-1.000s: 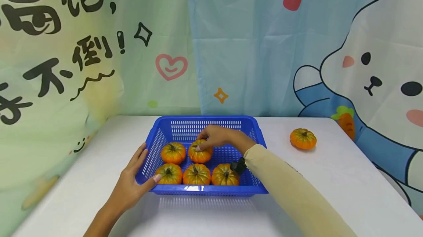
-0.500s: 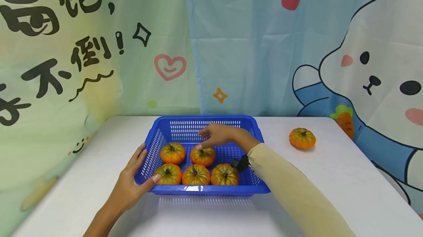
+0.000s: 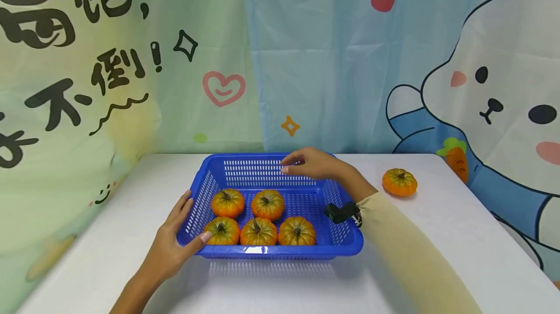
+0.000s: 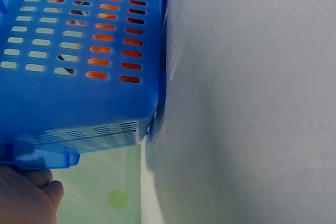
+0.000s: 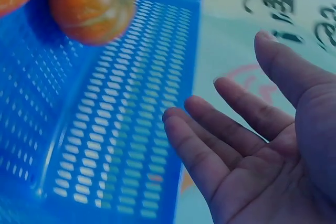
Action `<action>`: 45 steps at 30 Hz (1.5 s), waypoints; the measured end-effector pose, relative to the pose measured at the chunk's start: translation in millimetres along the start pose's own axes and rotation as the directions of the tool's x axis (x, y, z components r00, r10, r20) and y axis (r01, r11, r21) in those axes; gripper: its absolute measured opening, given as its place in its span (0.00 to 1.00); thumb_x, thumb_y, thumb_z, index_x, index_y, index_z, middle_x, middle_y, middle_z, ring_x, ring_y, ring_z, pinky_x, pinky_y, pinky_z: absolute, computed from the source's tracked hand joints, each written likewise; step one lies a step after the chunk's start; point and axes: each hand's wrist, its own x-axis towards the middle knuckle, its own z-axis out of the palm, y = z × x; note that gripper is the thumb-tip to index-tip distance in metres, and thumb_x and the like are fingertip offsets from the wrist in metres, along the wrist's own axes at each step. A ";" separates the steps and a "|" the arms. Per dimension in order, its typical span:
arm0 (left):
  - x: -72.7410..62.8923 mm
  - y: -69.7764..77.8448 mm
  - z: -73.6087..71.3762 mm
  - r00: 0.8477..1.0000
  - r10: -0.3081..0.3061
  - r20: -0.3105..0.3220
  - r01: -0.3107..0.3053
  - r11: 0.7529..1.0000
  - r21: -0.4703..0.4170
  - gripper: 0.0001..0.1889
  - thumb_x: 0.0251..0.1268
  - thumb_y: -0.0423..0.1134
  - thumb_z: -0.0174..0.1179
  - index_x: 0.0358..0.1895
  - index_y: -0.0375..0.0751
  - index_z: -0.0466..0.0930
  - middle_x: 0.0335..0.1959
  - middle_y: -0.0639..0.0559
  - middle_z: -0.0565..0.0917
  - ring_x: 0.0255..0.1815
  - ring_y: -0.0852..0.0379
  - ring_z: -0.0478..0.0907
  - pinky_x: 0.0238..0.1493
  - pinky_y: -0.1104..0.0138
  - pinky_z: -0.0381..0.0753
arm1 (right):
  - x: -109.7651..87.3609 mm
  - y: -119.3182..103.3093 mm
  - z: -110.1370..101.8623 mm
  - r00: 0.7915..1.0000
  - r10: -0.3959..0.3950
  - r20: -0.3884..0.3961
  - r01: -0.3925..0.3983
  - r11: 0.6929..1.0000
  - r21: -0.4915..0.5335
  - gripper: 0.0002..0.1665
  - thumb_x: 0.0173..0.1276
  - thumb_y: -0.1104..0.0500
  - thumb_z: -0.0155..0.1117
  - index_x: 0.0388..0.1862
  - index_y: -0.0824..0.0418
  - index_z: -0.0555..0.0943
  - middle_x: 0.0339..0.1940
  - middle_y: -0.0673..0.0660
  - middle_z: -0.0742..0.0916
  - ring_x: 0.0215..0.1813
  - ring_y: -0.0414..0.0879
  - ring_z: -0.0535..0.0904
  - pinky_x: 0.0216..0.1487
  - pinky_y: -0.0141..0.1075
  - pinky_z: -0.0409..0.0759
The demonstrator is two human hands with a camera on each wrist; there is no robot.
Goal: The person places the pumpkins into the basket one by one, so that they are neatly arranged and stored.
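A blue plastic basket (image 3: 302,252) with slotted walls holds several small orange pumpkins. Three pumpkins (image 3: 258,233) line the front wall; behind them sit a left pumpkin (image 3: 227,203) and a middle pumpkin (image 3: 268,205), both with dark stems. My left hand (image 3: 171,248) holds the basket's front left corner, thumb over the rim and fingers along the left side; in the left wrist view only part of this hand (image 4: 26,195) shows, below the rim. My right hand (image 3: 312,163) hovers above the basket's back wall, its fingers (image 5: 252,111) loosely extended with nothing in them.
Another pumpkin (image 3: 400,182) lies on the white table (image 3: 420,251), right of the basket. A printed curtain (image 3: 306,61) hangs behind the table's back edge. A black device (image 3: 343,213) is strapped to my right wrist, near the basket's right wall.
My right hand has let go of the middle pumpkin in the back row and moved up and to the right. That pumpkin now rests slightly further right. My left hand stays at the corner.
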 end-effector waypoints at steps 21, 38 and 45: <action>0.4 0.1 -0.1 1.000 0.005 0.000 -0.005 1.000 0.001 0.43 0.58 0.46 0.66 0.72 0.29 0.58 0.78 0.49 0.53 0.73 0.35 0.54 0.64 0.37 0.59 | -75.9 26.0 -35.3 0.963 0.094 -0.253 -0.076 0.994 0.077 0.29 0.71 0.45 0.61 0.62 0.63 0.77 0.58 0.60 0.82 0.61 0.57 0.76 0.60 0.54 0.74; 0.8 -1.8 1.0 1.000 -0.001 0.001 0.001 1.000 -0.012 0.43 0.59 0.46 0.66 0.73 0.30 0.58 0.78 0.49 0.52 0.74 0.36 0.54 0.64 0.37 0.59 | -138.0 69.2 -49.5 0.827 0.165 -0.537 -0.164 0.985 0.049 0.35 0.69 0.41 0.60 0.65 0.63 0.74 0.60 0.64 0.80 0.63 0.63 0.74 0.58 0.56 0.74; 0.0 -1.5 1.2 1.000 0.005 -0.001 -0.005 1.000 -0.014 0.43 0.58 0.46 0.66 0.73 0.30 0.58 0.78 0.50 0.52 0.74 0.37 0.53 0.65 0.40 0.57 | -145.0 104.2 -53.0 0.775 0.255 -0.578 -0.215 0.967 0.137 0.41 0.69 0.38 0.58 0.72 0.61 0.67 0.68 0.66 0.74 0.69 0.65 0.66 0.62 0.58 0.68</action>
